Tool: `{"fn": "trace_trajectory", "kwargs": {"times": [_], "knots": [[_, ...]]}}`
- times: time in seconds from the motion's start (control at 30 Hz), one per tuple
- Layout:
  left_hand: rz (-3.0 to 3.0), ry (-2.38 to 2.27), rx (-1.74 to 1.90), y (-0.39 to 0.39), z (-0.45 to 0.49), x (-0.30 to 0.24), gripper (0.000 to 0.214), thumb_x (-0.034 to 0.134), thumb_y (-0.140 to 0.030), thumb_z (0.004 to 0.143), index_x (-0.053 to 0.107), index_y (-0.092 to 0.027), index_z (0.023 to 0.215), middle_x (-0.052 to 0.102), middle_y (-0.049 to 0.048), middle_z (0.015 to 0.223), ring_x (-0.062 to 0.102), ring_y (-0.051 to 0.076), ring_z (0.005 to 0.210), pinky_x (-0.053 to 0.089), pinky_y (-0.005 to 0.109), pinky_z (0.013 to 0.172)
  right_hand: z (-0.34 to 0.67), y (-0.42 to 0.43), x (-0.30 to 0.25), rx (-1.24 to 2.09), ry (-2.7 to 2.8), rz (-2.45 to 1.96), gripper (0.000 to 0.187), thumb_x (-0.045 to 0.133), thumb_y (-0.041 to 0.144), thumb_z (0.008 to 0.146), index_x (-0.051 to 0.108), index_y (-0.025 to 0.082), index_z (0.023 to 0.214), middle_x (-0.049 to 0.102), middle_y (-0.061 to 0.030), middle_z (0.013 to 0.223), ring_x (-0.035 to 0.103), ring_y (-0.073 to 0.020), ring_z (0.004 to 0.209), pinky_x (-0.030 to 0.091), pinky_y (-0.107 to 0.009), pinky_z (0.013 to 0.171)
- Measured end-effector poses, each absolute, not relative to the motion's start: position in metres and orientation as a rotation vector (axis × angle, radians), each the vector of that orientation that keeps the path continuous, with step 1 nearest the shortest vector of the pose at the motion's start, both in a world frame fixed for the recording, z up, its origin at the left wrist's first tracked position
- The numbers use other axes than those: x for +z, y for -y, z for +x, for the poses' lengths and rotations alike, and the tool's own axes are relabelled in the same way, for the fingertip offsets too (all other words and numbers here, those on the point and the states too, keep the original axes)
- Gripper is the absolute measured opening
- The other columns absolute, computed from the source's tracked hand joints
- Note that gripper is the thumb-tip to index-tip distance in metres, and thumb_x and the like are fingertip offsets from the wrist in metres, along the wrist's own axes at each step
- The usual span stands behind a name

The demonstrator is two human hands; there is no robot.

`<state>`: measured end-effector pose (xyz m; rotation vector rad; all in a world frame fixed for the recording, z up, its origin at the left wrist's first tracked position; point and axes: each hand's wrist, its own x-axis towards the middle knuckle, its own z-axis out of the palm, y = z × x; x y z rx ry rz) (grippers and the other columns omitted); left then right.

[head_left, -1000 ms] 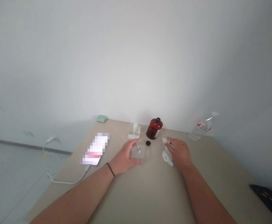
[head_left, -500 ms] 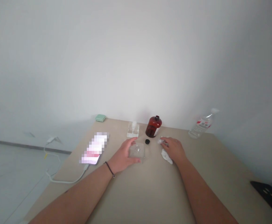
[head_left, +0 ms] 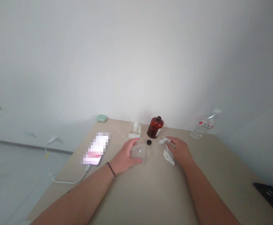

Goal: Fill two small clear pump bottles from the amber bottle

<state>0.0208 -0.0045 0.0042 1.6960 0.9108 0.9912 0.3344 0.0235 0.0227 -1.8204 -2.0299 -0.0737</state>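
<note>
1. Table [head_left: 145,193], set against the wall and bearing all the objects listed below
2. Left hand [head_left: 124,156], thumb and fingers spread along opposite sides of a clear square container [head_left: 139,150], which sits within the grip near the table's middle; too firm a squeeze might tip or slide this piece
3. Right hand [head_left: 180,151], bent over the table, index finger and thumb apparently pinching the near edge of an upper tissue wad [head_left: 163,141]
4. Water bottle [head_left: 200,128], capped, near the far right corner and well apart from both hands
5. Phone [head_left: 97,147], lying left of the left hand with a cable [head_left: 68,182] plugged in; a forearm catching this cable could drag the phone
6. Amber bottle [head_left: 154,128], upright and with its neck uncovered, beyond the tissue; a forward sweep of the right hand could knock it over, and any contents would spill
7. Lower tissue [head_left: 168,157], crumpled beneath the right hand, liable to be dragged along by the palm
8. Black cap [head_left: 149,142], loose between the hands, easily brushed aside by either
</note>
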Motion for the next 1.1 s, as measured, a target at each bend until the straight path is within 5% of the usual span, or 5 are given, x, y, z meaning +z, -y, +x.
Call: {"fn": "trace_trajectory", "kwargs": {"times": [0.17, 0.33, 0.53, 1.1], "knots": [[1.685, -0.911, 0.983, 0.005, 0.021, 0.004, 0.091, 0.085, -0.029, 0.069, 0.038, -0.024, 0.146, 0.043, 0.0148, 0.147, 0.045, 0.034, 0.137, 0.035, 0.051, 0.114, 0.341, -0.007, 0.026, 0.121, 1.967, -1.748, 0.033, 0.051, 0.037, 0.09, 0.073, 0.023, 0.111, 0.074, -0.0122, 0.105, 0.069, -0.0312, 0.094, 0.054, -0.046, 0.081], [1.705, -0.923, 0.961, 0.004, 0.02, 0.005, 0.091, 0.085, -0.028, 0.07, 0.036, -0.024, 0.147, 0.042, 0.0154, 0.148, 0.045, 0.033, 0.137, 0.035, 0.051, 0.115, 0.333, 0.002, 0.025, 0.21, 2.111, -1.851, 0.036, 0.053, 0.03, 0.085, 0.071, 0.022, 0.115, 0.069, -0.0134, 0.118, 0.067, -0.031, 0.104, 0.051, -0.048, 0.094], [1.711, -0.907, 0.975, 0.003, 0.019, 0.001, 0.093, 0.085, -0.031, 0.07, 0.035, -0.027, 0.148, 0.039, 0.0141, 0.15, 0.043, 0.034, 0.138, 0.034, 0.052, 0.115, 0.326, 0.004, 0.025, 0.261, 2.215, -1.954, 0.045, 0.059, 0.03, 0.08, 0.069, 0.017, 0.122, 0.066, -0.0155, 0.12, 0.063, -0.032, 0.112, 0.046, -0.044, 0.102], [1.755, -0.918, 0.936, -0.001, 0.018, -0.006, 0.112, 0.09, -0.03, 0.062, 0.024, -0.026, 0.152, 0.043, 0.015, 0.14, 0.042, 0.035, 0.135, 0.03, 0.055, 0.117, 0.314, 0.002, 0.025, 0.377, 2.123, -1.876, 0.031, 0.05, 0.024, 0.086, 0.072, 0.02, 0.108, 0.071, -0.011, 0.112, 0.066, -0.0259, 0.106, 0.047, -0.04, 0.099]]}}
